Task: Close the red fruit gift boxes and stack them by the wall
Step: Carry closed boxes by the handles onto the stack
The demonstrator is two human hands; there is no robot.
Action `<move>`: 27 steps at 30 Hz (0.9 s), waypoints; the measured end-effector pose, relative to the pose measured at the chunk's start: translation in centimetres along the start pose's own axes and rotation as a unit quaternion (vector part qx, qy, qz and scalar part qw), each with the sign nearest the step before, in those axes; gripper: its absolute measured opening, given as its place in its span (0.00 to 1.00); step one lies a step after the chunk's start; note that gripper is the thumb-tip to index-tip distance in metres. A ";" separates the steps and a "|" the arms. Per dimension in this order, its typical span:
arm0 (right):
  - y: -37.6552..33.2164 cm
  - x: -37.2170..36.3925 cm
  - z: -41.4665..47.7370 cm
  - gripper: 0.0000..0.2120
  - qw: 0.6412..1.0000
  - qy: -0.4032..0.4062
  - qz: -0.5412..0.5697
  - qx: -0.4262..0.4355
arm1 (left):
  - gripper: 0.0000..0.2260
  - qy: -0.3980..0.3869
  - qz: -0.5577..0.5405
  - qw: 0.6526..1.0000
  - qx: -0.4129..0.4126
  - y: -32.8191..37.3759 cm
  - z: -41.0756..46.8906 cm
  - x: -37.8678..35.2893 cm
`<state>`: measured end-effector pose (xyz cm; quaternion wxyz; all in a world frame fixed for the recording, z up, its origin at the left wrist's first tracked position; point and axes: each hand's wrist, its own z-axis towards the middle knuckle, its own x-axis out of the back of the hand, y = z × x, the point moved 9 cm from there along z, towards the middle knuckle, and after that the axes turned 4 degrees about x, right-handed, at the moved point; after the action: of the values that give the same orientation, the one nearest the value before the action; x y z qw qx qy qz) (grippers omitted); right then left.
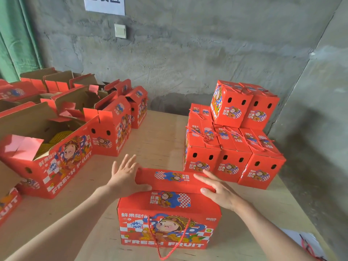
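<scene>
A red fruit gift box (169,219) stands near the table's front edge, its printed face toward me and a red rope handle (165,247) hanging down its front. My left hand (125,177) lies flat with spread fingers on the left end of its far top flap (169,178). My right hand (218,191) presses flat on the right end of the same flap. A stack of closed red boxes (233,146) stands by the wall at the right, two of them on top.
Several open red boxes (56,147) with raised flaps crowd the left side of the wooden table (160,144); yellow netting shows inside the nearest. A grey concrete wall (188,53) runs behind, with a switch plate (120,31) and a white sign (104,4).
</scene>
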<state>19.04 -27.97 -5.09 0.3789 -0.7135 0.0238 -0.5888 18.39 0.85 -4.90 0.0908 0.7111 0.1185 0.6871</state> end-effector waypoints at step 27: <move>0.3 -0.4 -0.1 0.22 0.997 0.047 -0.049 0.022 | 0.28 -0.046 0.079 0.994 -0.064 1.0 -0.3 -1.2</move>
<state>18.92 -28.03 -5.56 0.3642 -0.6764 -0.0061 -0.6401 18.13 -0.50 -5.78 0.0865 0.7420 0.0135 0.6646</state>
